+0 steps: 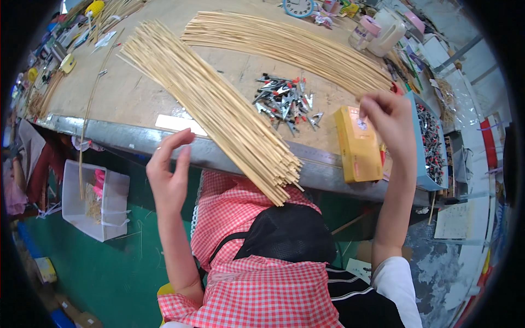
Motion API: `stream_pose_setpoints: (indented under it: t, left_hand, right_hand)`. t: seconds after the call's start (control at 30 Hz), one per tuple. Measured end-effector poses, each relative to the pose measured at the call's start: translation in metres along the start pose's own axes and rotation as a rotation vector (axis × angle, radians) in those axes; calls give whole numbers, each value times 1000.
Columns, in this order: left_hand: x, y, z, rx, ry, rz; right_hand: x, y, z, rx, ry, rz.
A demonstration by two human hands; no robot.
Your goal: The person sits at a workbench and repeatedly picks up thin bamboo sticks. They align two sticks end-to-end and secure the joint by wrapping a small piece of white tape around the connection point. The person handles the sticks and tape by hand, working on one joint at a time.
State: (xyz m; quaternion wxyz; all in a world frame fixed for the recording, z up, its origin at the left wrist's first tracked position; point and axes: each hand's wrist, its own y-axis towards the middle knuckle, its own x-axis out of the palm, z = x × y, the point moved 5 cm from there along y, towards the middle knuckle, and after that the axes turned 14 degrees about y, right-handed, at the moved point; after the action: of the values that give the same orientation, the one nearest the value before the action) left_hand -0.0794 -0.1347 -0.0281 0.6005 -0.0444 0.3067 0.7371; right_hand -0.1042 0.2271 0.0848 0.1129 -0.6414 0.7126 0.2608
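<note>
Nearest, a red-and-white checked apron covers the person's lap, and to the left a translucent plastic bin stands on the green floor. A thick bundle of bamboo sticks lies slantwise on the desk, its near ends jutting past the metal-clad edge over the lap, its far ends pointing left. Just left of it is the left hand, thumb and bent fingers held apart, near a white strip on the desk. At the right, a yellow tin stands by the near edge; beside and above it is the right hand, fingers curled in toward the thumb; whether they pinch anything, I cannot tell. Farther in, right of the bundle, is a heap of metal spring clips with red and black tips. More such clips fill a light-blue box at the far right. Beyond the heap, a second spread of bamboo sticks fans across the desk toward a pink-lidded jar and a round blue clock.
</note>
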Motion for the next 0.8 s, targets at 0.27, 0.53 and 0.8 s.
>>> stream_pose_setpoints:
  t: [0.27, 0.53, 0.8]
  left_hand:
    - [20, -12, 14, -178, -914, -40]
    - [14, -7, -7, -205, -882, 2]
    - [8, -8, -17, -196, -829, 6]
  right_hand:
    - [129, -104, 4, 352, 673, -336]
    - [143, -116, 20, 349, 657, -283]
    - [140, -117, 9, 242, 537, -258]
